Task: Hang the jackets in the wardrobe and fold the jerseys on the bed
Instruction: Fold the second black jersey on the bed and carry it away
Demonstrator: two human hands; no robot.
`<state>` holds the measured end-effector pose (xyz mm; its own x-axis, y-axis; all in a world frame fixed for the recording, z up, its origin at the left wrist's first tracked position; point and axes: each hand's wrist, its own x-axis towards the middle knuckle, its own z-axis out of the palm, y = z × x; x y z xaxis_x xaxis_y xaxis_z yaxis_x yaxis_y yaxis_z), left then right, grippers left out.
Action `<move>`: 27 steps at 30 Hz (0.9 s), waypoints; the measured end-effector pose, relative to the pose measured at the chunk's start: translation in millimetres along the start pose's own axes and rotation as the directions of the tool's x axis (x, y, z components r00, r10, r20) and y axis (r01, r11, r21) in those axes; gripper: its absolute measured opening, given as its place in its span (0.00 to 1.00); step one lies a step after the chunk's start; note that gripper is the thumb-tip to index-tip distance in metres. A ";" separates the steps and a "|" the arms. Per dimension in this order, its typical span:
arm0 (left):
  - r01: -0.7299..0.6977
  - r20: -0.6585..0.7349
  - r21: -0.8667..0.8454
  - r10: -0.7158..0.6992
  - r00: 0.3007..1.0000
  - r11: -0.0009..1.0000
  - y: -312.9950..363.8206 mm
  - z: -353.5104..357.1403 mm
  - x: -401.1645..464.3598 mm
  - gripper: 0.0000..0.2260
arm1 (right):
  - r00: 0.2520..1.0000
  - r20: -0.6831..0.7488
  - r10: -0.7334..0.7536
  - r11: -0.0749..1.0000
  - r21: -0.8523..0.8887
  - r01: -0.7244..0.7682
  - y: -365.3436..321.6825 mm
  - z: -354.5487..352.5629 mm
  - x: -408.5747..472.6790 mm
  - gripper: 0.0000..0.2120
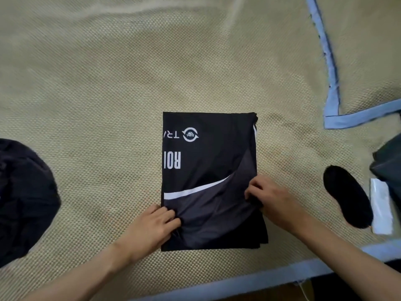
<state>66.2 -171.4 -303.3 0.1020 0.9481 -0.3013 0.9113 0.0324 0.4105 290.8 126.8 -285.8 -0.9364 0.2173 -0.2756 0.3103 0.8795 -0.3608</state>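
Observation:
A black jersey (208, 153) with white lettering and a white curved stripe lies on the bed, folded into a tall narrow rectangle. My left hand (152, 224) pinches the jersey's left edge near its lower part. My right hand (269, 196) pinches the right edge at about the same height. The cloth between the two hands is slightly wrinkled. A dark bundled garment (23, 198) lies at the left edge of the view.
The bed is covered by a tan woven mat (97, 94) with a light blue border (249, 279) along the near edge. A second mat piece with blue trim (332, 83) lies at top right. A black oval object (347, 196), white packet (382, 209) and dark cloth (388, 157) sit at right.

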 end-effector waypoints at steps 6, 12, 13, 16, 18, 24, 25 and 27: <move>-0.013 0.455 -0.175 0.092 0.886 0.985 -11.2 -45.9 15.6 0.12 | 0.755 0.648 0.100 0.994 -0.092 -0.053 -8.2 -43.5 30.8 0.23; 0.230 -0.117 0.017 -0.227 0.967 0.973 -92.0 -130.9 132.0 0.17 | 0.947 0.116 0.300 0.950 0.059 -0.308 6.6 -118.6 138.3 0.25; 0.345 -0.107 0.046 -0.339 0.935 0.937 -108.7 -141.0 154.9 0.24 | 0.946 0.071 0.317 0.945 0.058 -0.321 9.8 -118.2 157.2 0.30; 0.496 0.069 -0.008 -0.494 0.867 0.869 -136.7 -149.9 195.0 0.35 | 0.918 0.235 0.321 0.943 0.012 -0.333 16.8 -104.3 200.1 0.39; 0.466 0.208 -0.146 -0.434 0.877 0.873 -140.5 -144.7 199.4 0.25 | 0.890 0.309 0.336 0.939 -0.038 -0.342 18.4 -95.1 211.6 0.37; 0.371 0.315 -0.350 -0.265 0.911 0.860 -137.6 -139.6 193.3 0.13 | 0.837 0.420 0.350 0.931 -0.059 -0.360 28.6 -97.5 205.9 0.15; 0.378 0.310 -0.371 -0.271 0.912 0.849 -140.5 -142.5 190.1 0.13 | 0.836 0.423 0.349 0.929 -0.040 -0.367 31.5 -97.6 201.8 0.14; 0.392 0.328 -0.384 -0.273 0.904 0.836 -146.9 -151.1 181.6 0.13 | 0.841 0.409 0.355 0.916 0.027 -0.400 37.9 -98.5 192.4 0.12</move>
<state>-109.4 43.8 -288.3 -0.0259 0.7447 -0.6669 0.6487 0.5201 0.5556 106.3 243.6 -264.8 -0.6101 0.3215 -0.7241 0.6631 0.7074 -0.2446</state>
